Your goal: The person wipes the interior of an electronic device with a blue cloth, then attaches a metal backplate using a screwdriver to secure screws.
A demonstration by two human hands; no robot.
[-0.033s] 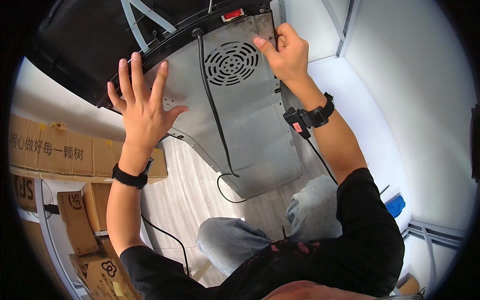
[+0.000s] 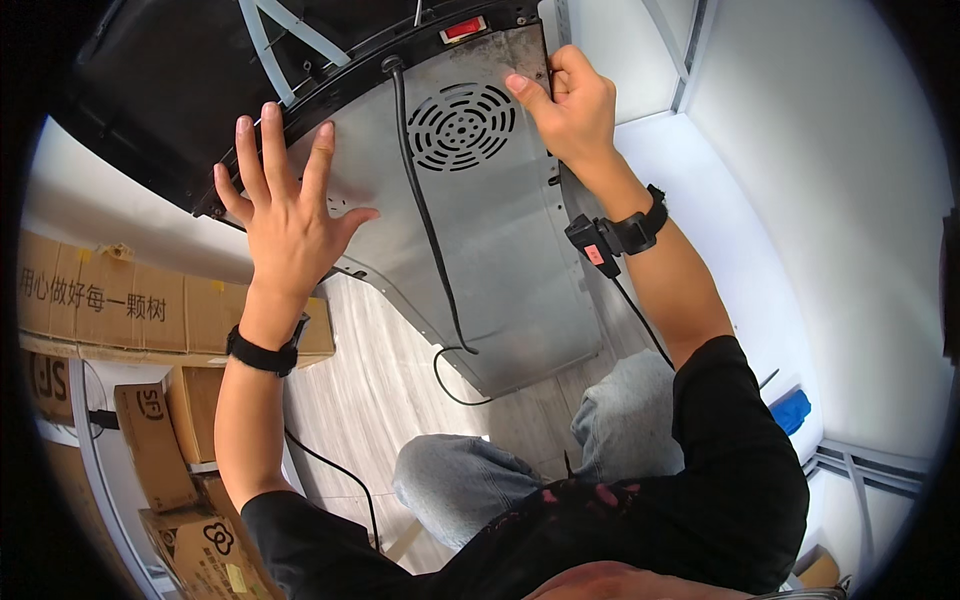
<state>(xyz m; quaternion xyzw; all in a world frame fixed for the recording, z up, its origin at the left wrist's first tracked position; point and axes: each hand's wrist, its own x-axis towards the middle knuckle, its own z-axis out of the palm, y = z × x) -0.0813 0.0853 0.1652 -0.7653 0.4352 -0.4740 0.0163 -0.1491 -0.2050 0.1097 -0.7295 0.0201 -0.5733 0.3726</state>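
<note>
In front of me is a grey sheet-metal panel [image 2: 505, 250], part of a machine, with a round slotted vent [image 2: 462, 127]. A black power cord [image 2: 427, 215] runs down over it from the top edge. My left hand [image 2: 290, 225] lies flat with spread fingers at the panel's upper left, fingertips at the black rim. At the upper right corner, my right hand [image 2: 578, 110] grips the panel's edge, thumb on the face and fingers curled round the side. Above the vent sits a red rocker switch [image 2: 463, 30]. Both wrists wear black straps.
Beyond the panel is a black housing [image 2: 160, 100] with pale flat tubes [image 2: 268, 50]. A long cardboard box [image 2: 130, 300] and several smaller cartons [image 2: 155, 445] stand at the left. White walls [image 2: 830, 200] close in on the right, where a blue object [image 2: 790, 411] lies.
</note>
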